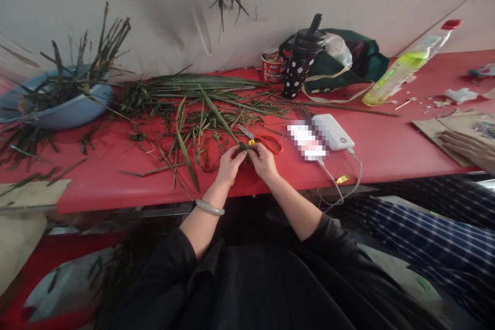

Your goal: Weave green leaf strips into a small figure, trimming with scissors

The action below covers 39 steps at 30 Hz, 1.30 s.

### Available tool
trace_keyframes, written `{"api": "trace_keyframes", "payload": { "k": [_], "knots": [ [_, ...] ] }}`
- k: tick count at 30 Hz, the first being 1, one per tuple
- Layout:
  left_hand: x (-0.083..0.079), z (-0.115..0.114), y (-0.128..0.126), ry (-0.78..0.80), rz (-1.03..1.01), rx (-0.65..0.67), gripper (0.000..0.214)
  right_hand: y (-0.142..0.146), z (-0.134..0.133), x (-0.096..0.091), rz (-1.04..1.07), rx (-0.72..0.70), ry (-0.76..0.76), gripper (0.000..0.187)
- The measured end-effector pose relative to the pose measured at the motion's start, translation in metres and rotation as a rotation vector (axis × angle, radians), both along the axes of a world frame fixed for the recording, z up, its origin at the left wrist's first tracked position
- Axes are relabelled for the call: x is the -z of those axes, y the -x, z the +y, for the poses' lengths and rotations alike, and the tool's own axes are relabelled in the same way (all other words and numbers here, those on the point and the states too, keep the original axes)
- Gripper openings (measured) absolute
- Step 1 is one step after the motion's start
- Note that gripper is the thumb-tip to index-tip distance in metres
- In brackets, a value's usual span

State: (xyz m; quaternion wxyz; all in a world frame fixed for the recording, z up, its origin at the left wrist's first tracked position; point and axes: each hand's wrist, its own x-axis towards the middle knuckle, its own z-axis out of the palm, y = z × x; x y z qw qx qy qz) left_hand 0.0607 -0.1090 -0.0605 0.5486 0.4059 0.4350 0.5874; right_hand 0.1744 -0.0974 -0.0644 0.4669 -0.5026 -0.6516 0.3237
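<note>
My left hand (229,163) and my right hand (263,160) meet at the front of the red table (386,152). Together they pinch a small folded green leaf piece (244,147). A long leaf strip (218,113) runs from it up and to the left. Orange-handled scissors (266,140) lie just beyond my right hand. Loose green leaves and stalks (185,108) are spread across the table ahead of my hands. A pale bangle sits on my left wrist.
A blue basin (58,108) full of stalks stands at far left. A white power bank (332,131) with cable, a black bottle (303,59), a red cup (273,66), a green bag (359,62) and a plastic bottle (406,64) lie to the right. Another person's hand (469,147) rests on cardboard at right.
</note>
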Motion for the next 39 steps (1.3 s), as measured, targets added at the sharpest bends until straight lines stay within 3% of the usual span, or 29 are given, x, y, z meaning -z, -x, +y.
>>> {"api": "trace_keyframes", "payload": {
  "k": [15,22,25,29,33,39],
  "knots": [
    [0.005,0.002,0.002,-0.013,0.038,-0.022,0.019,0.002,-0.005,-0.003,-0.133,0.022,-0.034,0.017],
    [0.005,0.002,0.002,-0.030,0.155,-0.086,0.020,-0.017,0.005,-0.017,-0.394,0.020,-0.127,0.029],
    [0.002,0.001,0.002,-0.025,0.188,-0.094,0.020,-0.037,0.020,-0.027,-0.668,0.115,-0.070,0.026],
    [0.000,0.000,0.002,-0.036,0.188,-0.098,0.021,-0.050,0.028,-0.033,-1.011,-0.014,0.064,0.026],
    [0.002,0.000,0.002,-0.028,0.175,-0.093,0.021,-0.052,0.033,-0.037,-1.060,-0.075,0.120,0.030],
    [0.006,0.000,0.003,-0.015,0.180,-0.079,0.022,-0.059,0.063,-0.043,-1.041,0.065,0.203,0.032]
  ]
}}
